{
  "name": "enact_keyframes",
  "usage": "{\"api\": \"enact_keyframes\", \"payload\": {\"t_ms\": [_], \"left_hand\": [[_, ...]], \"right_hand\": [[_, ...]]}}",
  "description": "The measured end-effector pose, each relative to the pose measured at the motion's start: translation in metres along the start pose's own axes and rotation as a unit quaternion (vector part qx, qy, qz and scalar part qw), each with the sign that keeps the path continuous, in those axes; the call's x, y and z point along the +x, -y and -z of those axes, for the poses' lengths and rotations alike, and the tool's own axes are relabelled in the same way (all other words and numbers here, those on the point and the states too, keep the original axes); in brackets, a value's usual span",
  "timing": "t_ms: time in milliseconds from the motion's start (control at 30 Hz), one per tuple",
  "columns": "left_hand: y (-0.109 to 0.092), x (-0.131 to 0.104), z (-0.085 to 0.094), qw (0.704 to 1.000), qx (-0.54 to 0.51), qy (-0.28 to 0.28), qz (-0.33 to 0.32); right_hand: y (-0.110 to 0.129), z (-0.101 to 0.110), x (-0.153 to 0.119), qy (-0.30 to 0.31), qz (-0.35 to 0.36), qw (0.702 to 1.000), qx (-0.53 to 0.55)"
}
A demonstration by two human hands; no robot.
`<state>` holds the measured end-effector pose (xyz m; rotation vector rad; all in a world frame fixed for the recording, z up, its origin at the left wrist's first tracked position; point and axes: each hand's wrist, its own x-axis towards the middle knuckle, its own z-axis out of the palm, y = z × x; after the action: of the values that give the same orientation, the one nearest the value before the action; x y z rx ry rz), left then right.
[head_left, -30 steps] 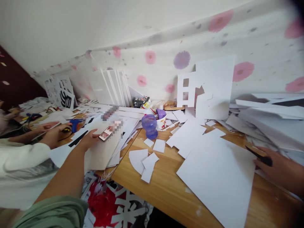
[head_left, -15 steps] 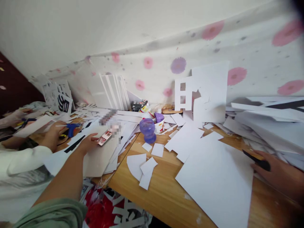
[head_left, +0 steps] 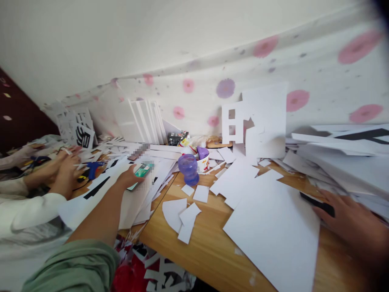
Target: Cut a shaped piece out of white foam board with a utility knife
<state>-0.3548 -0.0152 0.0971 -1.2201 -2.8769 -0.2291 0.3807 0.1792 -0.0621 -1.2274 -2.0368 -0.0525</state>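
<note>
My left hand (head_left: pixel 128 177) is closed on a phone (head_left: pixel 142 170) with a lit green screen, above a stack of white sheets (head_left: pixel 129 211) left of centre. At the right, my right hand (head_left: pixel 346 213) grips a black-handled tool (head_left: pixel 317 204), its type unclear. A large white board (head_left: pixel 273 227) lies on the wooden table just left of that hand. Small white cut pieces (head_left: pixel 172 213) rest nearer the middle, with a purple container (head_left: pixel 188 168) behind them.
A co-worker's hands (head_left: pixel 65 164) are at the left, beside a blue glue gun (head_left: pixel 92 169). White boards (head_left: pixel 146 121) and a cut-out panel (head_left: pixel 264 121) lean against the wall. Sheets (head_left: pixel 343 162) are piled at the right. Scraps (head_left: pixel 164 269) lie below the table edge.
My left hand has reached farther forward and right, and the phone screen has turned from pinkish pictures to green. My right hand and the tool have shifted slightly left. The co-worker's hands have come together.
</note>
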Motion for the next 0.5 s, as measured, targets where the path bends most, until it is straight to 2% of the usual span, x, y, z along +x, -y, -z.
{"api": "enact_keyframes", "payload": {"t_ms": [67, 133, 200, 267, 300, 333, 367, 400, 433, 467, 500], "left_hand": [[-0.002, -0.015, 0.005, 1.000, -0.012, -0.009, 0.007], [0.000, -0.040, 0.010, 0.999, -0.038, -0.011, -0.013], [0.005, -0.072, 0.014, 0.996, -0.078, 0.001, -0.051], [0.008, -0.105, 0.016, 0.987, -0.125, 0.018, -0.098], [0.005, -0.121, 0.016, 0.980, -0.153, 0.034, -0.125], [-0.002, -0.135, 0.017, 0.960, -0.217, 0.065, -0.164], [-0.014, -0.148, 0.018, 0.938, -0.259, 0.115, -0.198], [-0.034, -0.160, 0.019, 0.915, -0.277, 0.169, -0.239], [-0.060, -0.171, 0.019, 0.892, -0.278, 0.224, -0.278], [-0.093, -0.182, 0.019, 0.874, -0.274, 0.249, -0.316], [-0.131, -0.195, 0.019, 0.861, -0.265, 0.261, -0.347]], "right_hand": [[0.024, 0.012, 0.006, 0.020, -0.009, 0.992, -0.125], [0.043, 0.022, 0.011, 0.007, -0.011, 0.985, -0.171], [0.056, 0.031, 0.018, 0.003, -0.009, 0.986, -0.166], [0.066, 0.038, 0.024, 0.034, -0.018, 0.990, -0.133], [0.073, 0.043, 0.027, 0.036, -0.032, 0.994, -0.097], [0.081, 0.047, 0.030, 0.037, -0.046, 0.997, -0.040], [0.091, 0.053, 0.031, 0.040, -0.056, 0.997, 0.029], [0.105, 0.059, 0.030, 0.046, -0.056, 0.996, 0.053], [0.120, 0.065, 0.028, 0.060, -0.055, 0.993, 0.087], [0.138, 0.070, 0.023, 0.098, -0.080, 0.972, 0.200], [0.156, 0.074, 0.015, 0.126, -0.080, 0.958, 0.245]]}}
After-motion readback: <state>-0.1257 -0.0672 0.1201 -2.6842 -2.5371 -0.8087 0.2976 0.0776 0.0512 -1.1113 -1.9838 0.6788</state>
